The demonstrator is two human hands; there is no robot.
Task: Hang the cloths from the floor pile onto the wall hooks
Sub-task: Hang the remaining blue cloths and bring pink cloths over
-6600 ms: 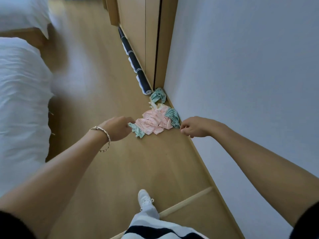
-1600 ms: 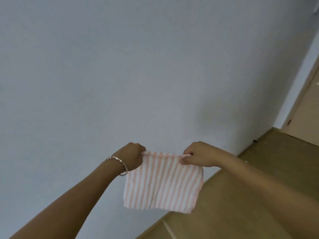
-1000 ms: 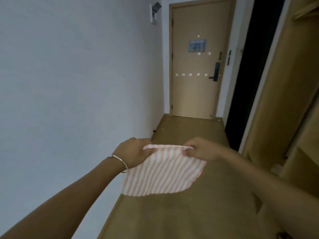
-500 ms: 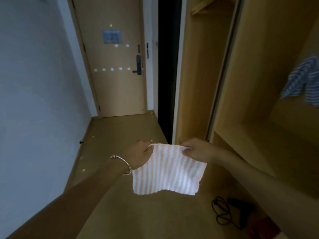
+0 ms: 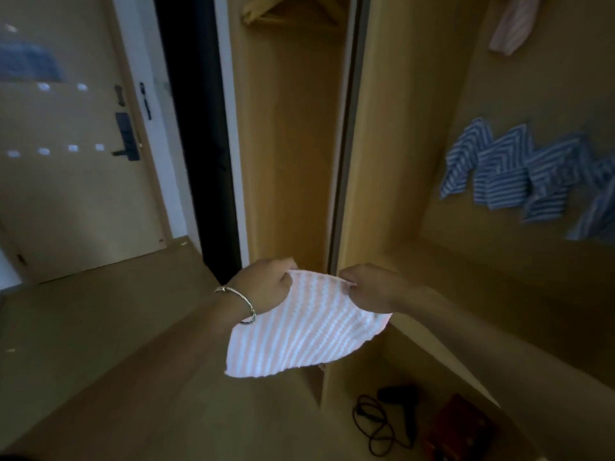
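Both hands (image 5: 266,286) still hold the pink cloth (image 5: 304,331), now facing hung blue cloths (image 5: 519,174)

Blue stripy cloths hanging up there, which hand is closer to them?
Right. The right hand pinches a corner of the pink striped cloth, down and left of the blue striped cloths; the left hand grips the other corner, farther left.

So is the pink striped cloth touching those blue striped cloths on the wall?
Apart. The head view shows bare wooden panel between the pink striped cloth and the blue striped cloths.
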